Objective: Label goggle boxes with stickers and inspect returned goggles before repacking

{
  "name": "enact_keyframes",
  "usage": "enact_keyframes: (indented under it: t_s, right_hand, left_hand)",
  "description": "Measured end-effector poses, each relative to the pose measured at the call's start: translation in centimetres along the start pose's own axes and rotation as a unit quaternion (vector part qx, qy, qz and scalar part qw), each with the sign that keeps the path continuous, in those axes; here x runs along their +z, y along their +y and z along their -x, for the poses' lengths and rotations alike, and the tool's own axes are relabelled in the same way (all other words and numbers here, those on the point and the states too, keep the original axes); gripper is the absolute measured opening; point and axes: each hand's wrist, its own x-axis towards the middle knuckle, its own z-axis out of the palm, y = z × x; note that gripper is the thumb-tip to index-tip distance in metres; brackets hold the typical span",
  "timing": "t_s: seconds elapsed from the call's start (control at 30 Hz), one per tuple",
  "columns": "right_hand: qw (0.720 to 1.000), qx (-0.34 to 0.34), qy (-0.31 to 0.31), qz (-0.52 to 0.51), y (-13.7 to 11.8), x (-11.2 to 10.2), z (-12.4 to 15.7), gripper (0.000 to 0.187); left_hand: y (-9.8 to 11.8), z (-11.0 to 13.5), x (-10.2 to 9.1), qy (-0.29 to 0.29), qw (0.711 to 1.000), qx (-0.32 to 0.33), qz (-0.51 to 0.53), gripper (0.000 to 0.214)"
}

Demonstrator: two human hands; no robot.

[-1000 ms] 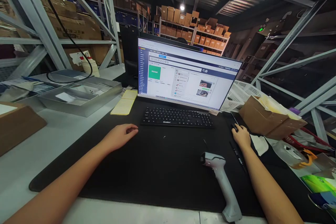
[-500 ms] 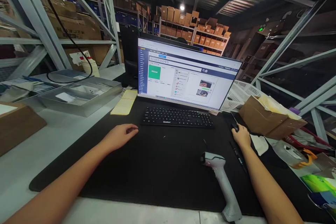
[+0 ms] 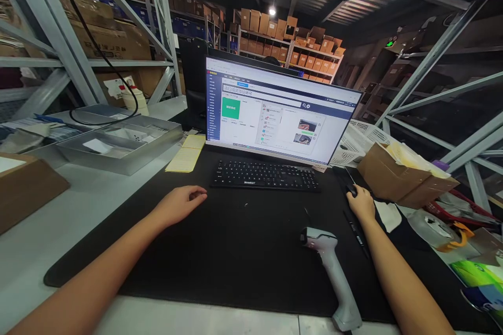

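I see right hand (image 3: 362, 204), fingers holding rounded black mouse (image 3: 351, 188); left hand (image 3: 183, 204), fingers curled, narrowly parted, over flat black mat (image 3: 236, 256).

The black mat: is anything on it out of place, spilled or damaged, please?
A tiny pale speck lies on the mat, in front of the keyboard; it looks like stray litter. I see nothing spilled or damaged.

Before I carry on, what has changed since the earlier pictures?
The small list on the monitor seems to have scrolled slightly upward. Nothing was visibly taken hold of or let go: the right hand stays on the mouse, the left hand near the keyboard, the scanner lying on the mat.
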Motion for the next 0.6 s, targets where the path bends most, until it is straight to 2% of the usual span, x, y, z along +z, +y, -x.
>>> enact_keyframes:
  t_s: [0.33,0.6]
  right_hand:
    - [1.000,0.011,-0.014,0.011,-0.04,0.04,0.07,0.051]
    - [0.999,0.043,0.002,0.021,-0.25,-0.11,0.51,0.052]
  left_hand:
    - [0.22,0.16,-0.16,-0.001,1.000,0.000,-0.001,0.053]
    - [0.56,0.19,-0.32,-0.003,1.000,-0.003,-0.018,0.055]
